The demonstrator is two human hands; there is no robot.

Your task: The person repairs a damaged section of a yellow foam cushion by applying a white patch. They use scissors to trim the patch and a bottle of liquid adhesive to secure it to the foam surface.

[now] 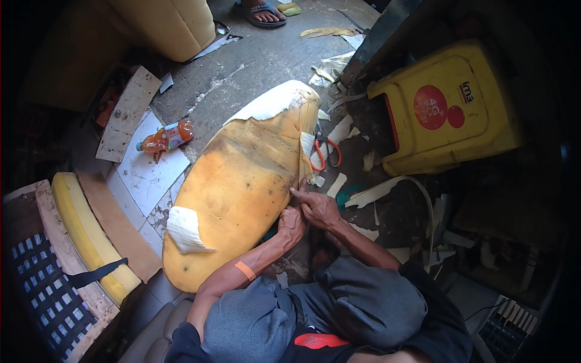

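A long, rounded foam seat pad point(242, 181), orange-yellow with dark stains, lies slantwise on the floor before me. A white foam piece point(266, 101) covers its far end, and another white foam piece point(186, 231) sits on its near left side. My left hand point(292, 225) is closed against the pad's right edge; what its curled fingers hold is hidden. Just beyond it, my right hand point(317, 206) grips that same edge, thumb and index finger on the foam. Scissors with orange-red handles point(325, 154) lie beside the pad, past my right hand.
A yellow plastic stool point(454, 109) lies on its side at right. Foam offcuts point(369, 195) litter the floor nearby. At left are an orange drink bottle point(166, 137), a wooden board point(129, 113) and a wood-framed seat with black webbing point(54, 290). Someone's sandaled foot point(265, 13) shows at the top.
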